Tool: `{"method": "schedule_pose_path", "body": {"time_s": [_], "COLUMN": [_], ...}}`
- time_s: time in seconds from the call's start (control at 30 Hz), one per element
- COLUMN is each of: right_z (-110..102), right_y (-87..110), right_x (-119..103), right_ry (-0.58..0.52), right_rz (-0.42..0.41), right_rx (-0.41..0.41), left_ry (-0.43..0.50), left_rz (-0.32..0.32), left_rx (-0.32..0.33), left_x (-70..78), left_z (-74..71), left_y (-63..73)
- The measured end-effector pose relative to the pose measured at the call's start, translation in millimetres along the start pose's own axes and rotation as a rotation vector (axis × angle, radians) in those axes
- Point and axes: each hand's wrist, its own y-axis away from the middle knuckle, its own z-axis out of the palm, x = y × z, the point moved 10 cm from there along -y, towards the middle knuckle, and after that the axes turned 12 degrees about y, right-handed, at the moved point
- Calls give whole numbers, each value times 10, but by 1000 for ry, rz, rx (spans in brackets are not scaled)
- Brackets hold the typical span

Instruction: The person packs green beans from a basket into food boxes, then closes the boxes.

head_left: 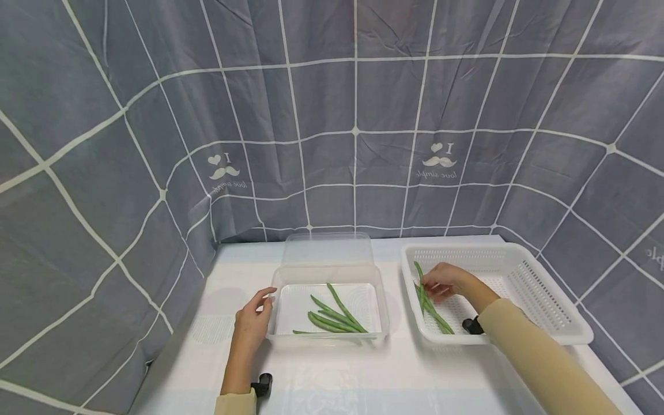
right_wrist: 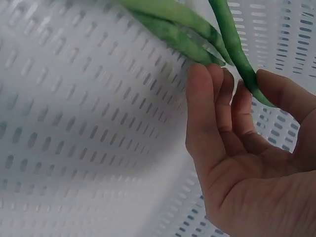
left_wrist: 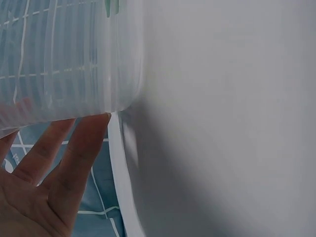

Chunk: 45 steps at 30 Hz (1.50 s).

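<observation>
At the near left, my left hand [head_left: 253, 323] rests its fingertips against the left side of a clear plastic container [head_left: 384, 305]. Its fingers [left_wrist: 81, 143] are extended below the container wall in the left wrist view. Several green beans [head_left: 337, 323] lie inside that container. Over the left part of a white perforated basket [head_left: 550, 288], my right hand [head_left: 443, 282] pinches a green bean [right_wrist: 234, 47] near one end, fingers on either side of it. More green beans [right_wrist: 173, 34] lie in the basket just beyond the fingertips.
A clear lid [head_left: 328, 248] lies behind the container. Both vessels stand on a white table [head_left: 332, 374], with a gap between them. A grey checked curtain [head_left: 332, 98] hangs behind the table and along both sides.
</observation>
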Motion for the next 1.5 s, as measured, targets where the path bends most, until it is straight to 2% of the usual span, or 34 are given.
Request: {"method": "schedule_pose_path", "body": {"time_s": [0.2, 0.5, 0.63, 0.83, 1.07, 1.2, 1.37, 1.5], "right_z": [-25, -89, -116, -72, 170, 349, 645, 949], "right_y": [2, 66, 122, 236, 272, 249, 171, 90], "right_x": [-13, -160, -342, -740, -1228, -1478, -1700, -1790], "right_ry": [-130, -236, -258, -267, -248, -245, -210, -138], "right_rz": [-36, -121, -164, -224, -285, -292, -278, -271], "right_rx": [-19, -63, -77, -79, -109, -121, -142, -183], "left_ry": [2, -5, -9, -8, 11, 7, 4, 6], "left_rz": [3, 13, 16, 16, 7, 5, -1, -6], "left_rx": [-1, 4, 10, 14, 7, 7, 11, 7], "left_x": [-2, 3, -1, -11, -1, -1, -12, -18], "left_z": [1, 1, -10, -20, -3, -2, -11, 0], "left_y": [3, -10, -16, -24, -18, -19, -27, -26]}}
